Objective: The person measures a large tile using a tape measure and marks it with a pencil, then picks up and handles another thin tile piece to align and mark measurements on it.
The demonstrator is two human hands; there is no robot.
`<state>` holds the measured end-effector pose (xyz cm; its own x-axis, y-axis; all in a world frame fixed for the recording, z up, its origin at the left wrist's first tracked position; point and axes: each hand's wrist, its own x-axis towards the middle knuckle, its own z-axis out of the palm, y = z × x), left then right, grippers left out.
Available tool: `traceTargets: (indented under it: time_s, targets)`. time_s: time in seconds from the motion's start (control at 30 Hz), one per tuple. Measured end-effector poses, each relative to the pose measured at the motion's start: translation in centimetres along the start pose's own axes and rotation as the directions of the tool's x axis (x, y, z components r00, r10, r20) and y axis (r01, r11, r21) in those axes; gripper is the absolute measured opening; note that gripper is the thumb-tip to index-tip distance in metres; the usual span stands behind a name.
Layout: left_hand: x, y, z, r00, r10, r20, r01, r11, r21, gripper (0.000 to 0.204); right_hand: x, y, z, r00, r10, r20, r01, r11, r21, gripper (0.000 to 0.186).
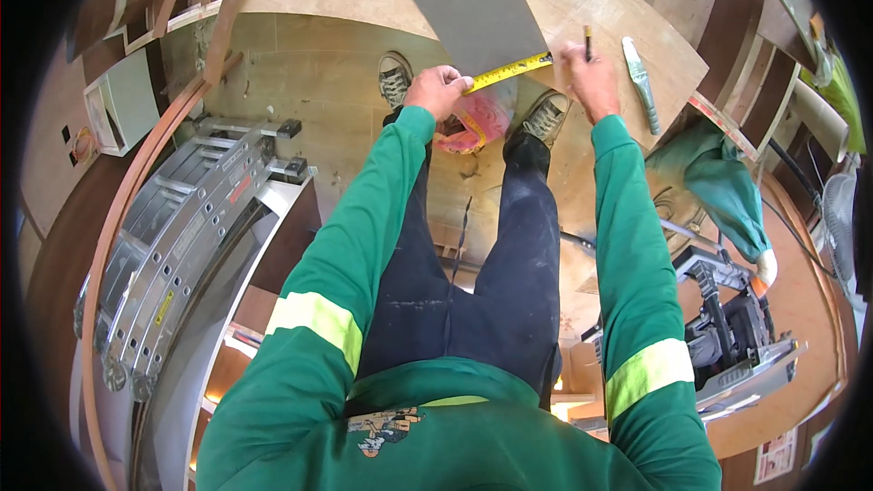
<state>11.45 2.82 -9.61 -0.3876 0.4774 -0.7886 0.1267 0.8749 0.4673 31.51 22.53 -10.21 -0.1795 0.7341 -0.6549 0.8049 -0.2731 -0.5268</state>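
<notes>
My left hand (437,91) pinches the yellow blade of a tape measure (509,72). The blade runs to the right across the edge of a dark grey sheet strip (473,0), which lies on a pale wooden board (600,9). At the blade's right end is my right hand (591,80), its fingers closed around a dark pencil (588,44) that stands upright. The tape's case does not show clearly. Just right of this hand, a flat cutting tool (641,84) with a pale end and green handle rests on the board.
A pink bag (477,120) lies between my shoes. To the left, a folded aluminium ladder (182,236) rests beside a curved wooden strip (100,264). A black power tool (727,327) with a green dust bag (727,186) stands at the right, near a fan (838,218).
</notes>
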Motion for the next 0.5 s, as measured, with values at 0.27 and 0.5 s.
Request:
traceTargets:
  time_s: [0.27,0.5]
  targets:
    - [-0.2,-0.7,-0.8,0.997,0.069,-0.025,-0.066,0.991,0.114,0.036,0.6,-4.0,-5.8,0.912,-0.192,0.362,0.123,0.971,0.206,0.054]
    - [0.2,-0.3,-0.4,0.997,0.068,-0.041,-0.062,0.990,0.125,0.036,0.4,-5.6,-0.7,0.657,-0.441,0.612,0.481,0.870,0.110,0.025]
